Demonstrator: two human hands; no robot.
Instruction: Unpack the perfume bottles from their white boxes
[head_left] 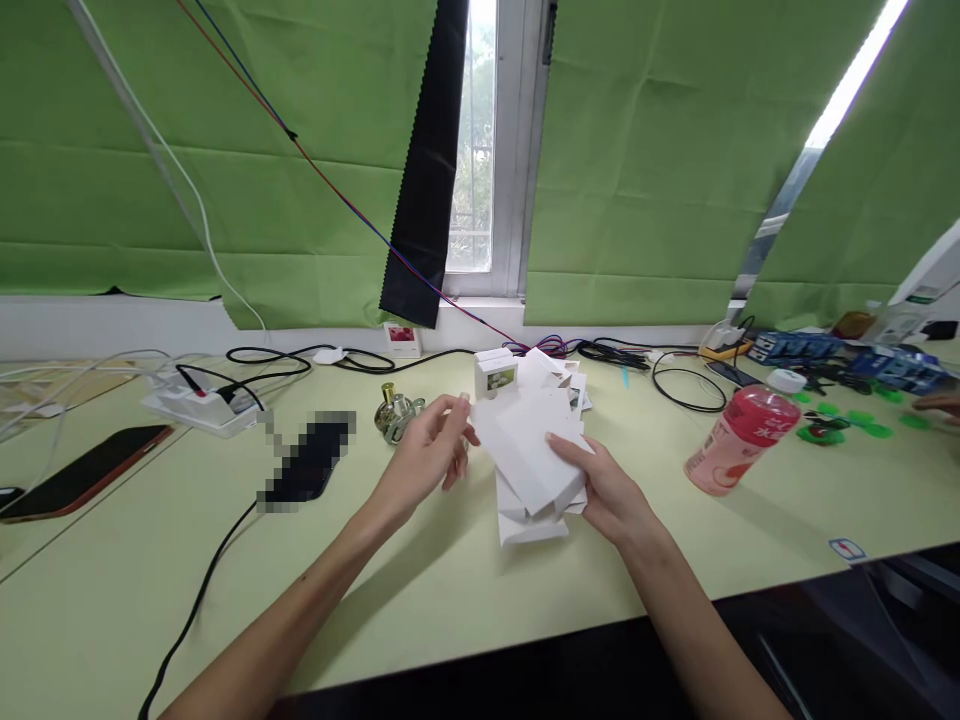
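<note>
A fanned bunch of white paper cards, perhaps flattened small boxes [525, 440], is gripped in my right hand [600, 480], thumb on top and fingers underneath. Close to the bunch's left edge is my left hand [435, 440], its fingers loosely curled and apart, with nothing visible in them. Whether its fingertips touch the cards I cannot tell. Behind the bunch stands a small white box [495, 375] with a picture on its front, beside more white pieces [544, 368]. Small glass bottles with a gold top [394, 415] sit just past my left hand, partly hidden by it.
A pink-labelled bottle [742, 440] stands to the right. Phones [86, 470] and a power strip [199, 405] lie at left, with a black cable [210, 590] running to the front. Green plastic pieces [862, 425] and another person's hand [937, 402] are far right.
</note>
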